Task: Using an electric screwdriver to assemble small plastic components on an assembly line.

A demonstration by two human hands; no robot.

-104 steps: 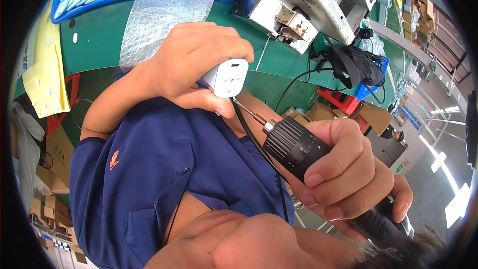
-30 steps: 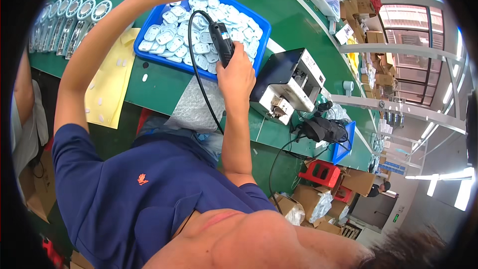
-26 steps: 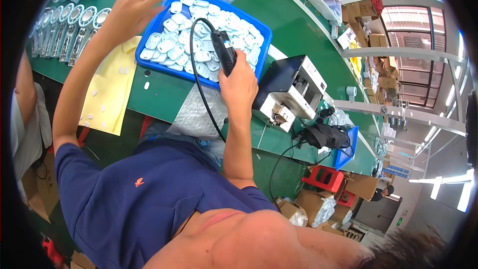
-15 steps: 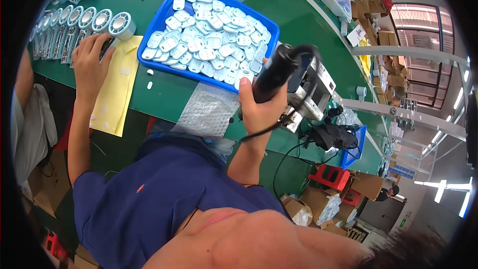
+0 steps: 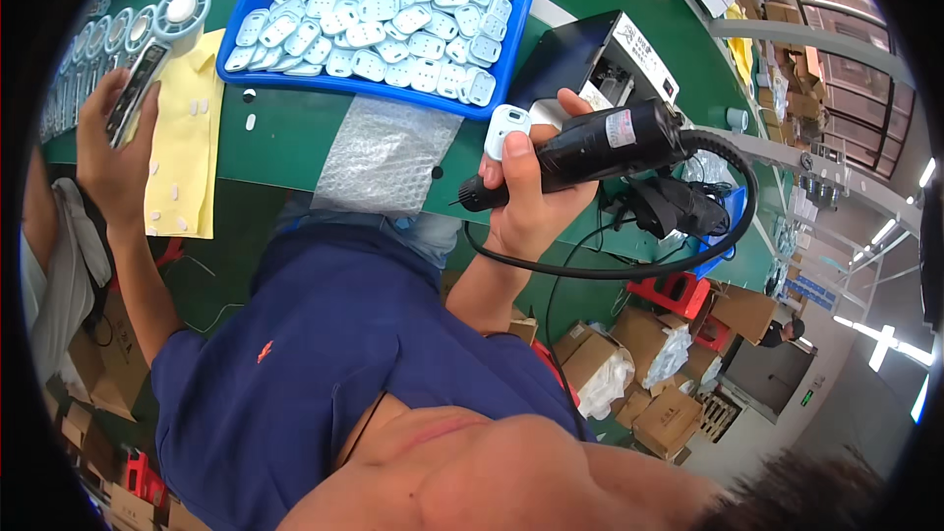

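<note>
My left hand (image 5: 116, 152) grips a light-blue handheld fan (image 5: 183, 10) by its handle, thumb on one side and fingers on the other. The handle's uncovered face shows dark inner parts, and the round head points away from me. My right hand (image 5: 526, 199) is wrapped round a black corded electric screwdriver (image 5: 615, 141), its bit end toward the left. Between that hand's thumb and fingers is also a small pale-blue plastic cover (image 5: 508, 122) with holes. A blue tray (image 5: 374, 95) heaped with similar covers (image 5: 379, 5) lies in front of me.
More fans (image 5: 88, 49) stand in a row at the far left. A yellow sheet (image 5: 182, 182) with small white pieces and bubble wrap (image 5: 383, 157) lie along the near table edge. A black-and-white boxy machine (image 5: 570, 54) stands right of the tray. The screwdriver's cord (image 5: 752, 197) loops at right.
My left hand has lifted a fan out of the row. My right hand has drawn back from the tray with a cover, and the screwdriver has swung from upright to nearly level.
</note>
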